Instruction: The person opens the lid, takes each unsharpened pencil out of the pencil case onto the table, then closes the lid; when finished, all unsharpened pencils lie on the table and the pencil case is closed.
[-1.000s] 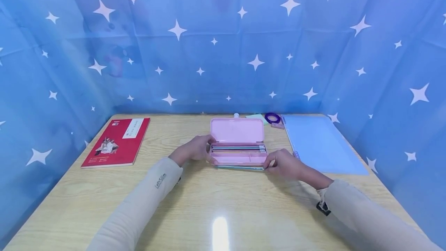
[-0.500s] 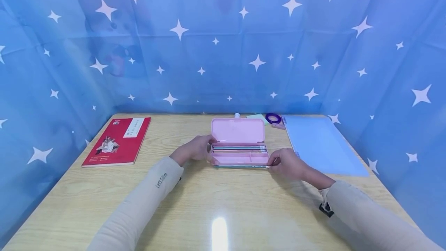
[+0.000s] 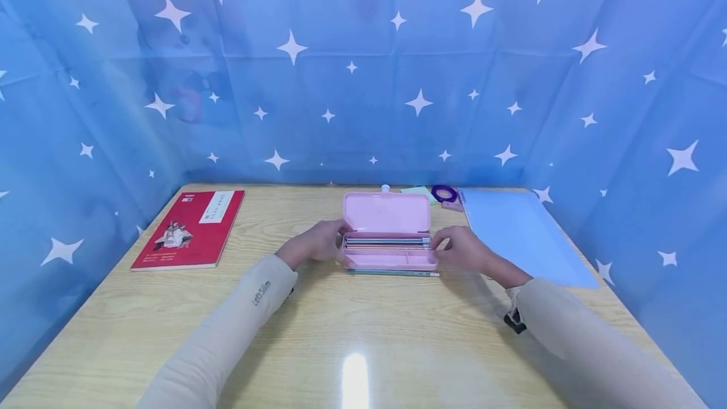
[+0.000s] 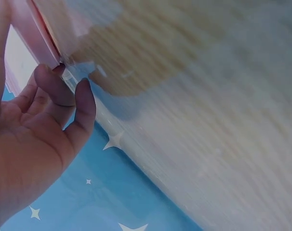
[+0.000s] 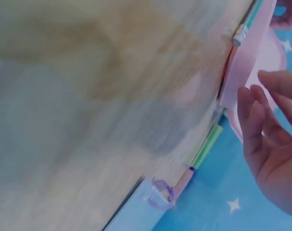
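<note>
A pink pencil case (image 3: pixel 387 212) lies at the table's middle with its lid tipped back. Several pencils (image 3: pixel 386 241) fill its rear compartment. A teal pencil (image 3: pixel 392 272) rests on the table along the front of the case, its eraser end to the right. My left hand (image 3: pixel 325 240) grips the case's left end, with the thumb in front and fingers behind. Beside the right end is my right hand (image 3: pixel 464 248). In the right wrist view, that hand (image 5: pixel 276 139) has loosely bent fingers and nothing between them, apart from the pencil (image 5: pixel 245 29).
A red book (image 3: pixel 190 232) lies at the left. To the right is a blue spiral-bound notebook (image 3: pixel 528 235). Behind the case stand a white cap (image 3: pixel 385 188), pale green paper (image 3: pixel 417 192), a purple ring like a tape roll (image 3: pixel 444 193) and a small pink block (image 3: pixel 452 206).
My right hand has let go of the teal pencil and moved back and up to the case's right end. The pencil has shifted slightly right. My left hand stays on the case.
</note>
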The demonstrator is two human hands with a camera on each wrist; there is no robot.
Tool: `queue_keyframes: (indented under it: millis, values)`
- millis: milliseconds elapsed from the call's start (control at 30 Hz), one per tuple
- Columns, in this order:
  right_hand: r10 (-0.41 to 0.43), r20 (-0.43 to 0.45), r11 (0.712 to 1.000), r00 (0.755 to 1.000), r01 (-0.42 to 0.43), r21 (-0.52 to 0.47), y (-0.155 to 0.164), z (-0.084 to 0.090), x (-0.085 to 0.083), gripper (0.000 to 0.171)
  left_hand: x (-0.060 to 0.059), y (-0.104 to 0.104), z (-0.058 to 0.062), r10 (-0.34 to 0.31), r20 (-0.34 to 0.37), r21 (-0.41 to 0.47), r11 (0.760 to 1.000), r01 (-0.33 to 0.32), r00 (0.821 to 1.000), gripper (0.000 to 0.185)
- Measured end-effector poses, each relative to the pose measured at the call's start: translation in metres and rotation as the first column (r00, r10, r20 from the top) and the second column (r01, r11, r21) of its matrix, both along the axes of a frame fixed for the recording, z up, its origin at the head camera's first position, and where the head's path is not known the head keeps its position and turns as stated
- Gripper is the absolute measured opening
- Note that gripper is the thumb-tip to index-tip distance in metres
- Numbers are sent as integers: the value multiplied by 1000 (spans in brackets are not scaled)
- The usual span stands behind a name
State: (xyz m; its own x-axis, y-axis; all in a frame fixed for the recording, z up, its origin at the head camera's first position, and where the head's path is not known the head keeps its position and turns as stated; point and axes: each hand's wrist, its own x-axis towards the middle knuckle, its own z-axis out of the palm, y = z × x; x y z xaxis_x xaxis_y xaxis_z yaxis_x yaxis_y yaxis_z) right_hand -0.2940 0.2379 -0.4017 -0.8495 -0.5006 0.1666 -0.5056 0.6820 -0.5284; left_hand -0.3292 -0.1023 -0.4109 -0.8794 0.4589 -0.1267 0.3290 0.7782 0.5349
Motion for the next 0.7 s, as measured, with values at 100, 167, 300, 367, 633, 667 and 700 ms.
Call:
queue_keyframes:
  millis: [100,167,300,367,633,667,700]
  values:
    - [-3,8,1000,1000,3,9,-6,-2,-11,9,-1,-1,0,-2,8,6,1000,2,1000,83]
    - [3,7,1000,1000,-3,28,-9,-3,-16,11,-1,-1,0,-3,10,4,1000,2,1000,83]
    - [-3,18,998,1000,1,64,-11,-4,-24,12,0,0,-2,-1,10,-3,1000,1,1000,82]
    - [-13,27,997,1000,11,71,-11,-4,-25,11,0,2,-2,2,10,-2,1000,-2,1000,82]
    - [-12,101,996,995,4,85,-10,-7,-31,3,0,1,-3,10,22,-1,1000,-10,1000,83]
    - [-6,111,996,994,-4,87,-11,-7,-31,3,0,1,-3,12,24,0,1000,-12,1000,84]
    - [4,114,996,993,-14,90,-11,-7,-32,3,0,1,-3,14,25,0,1000,-14,1000,84]
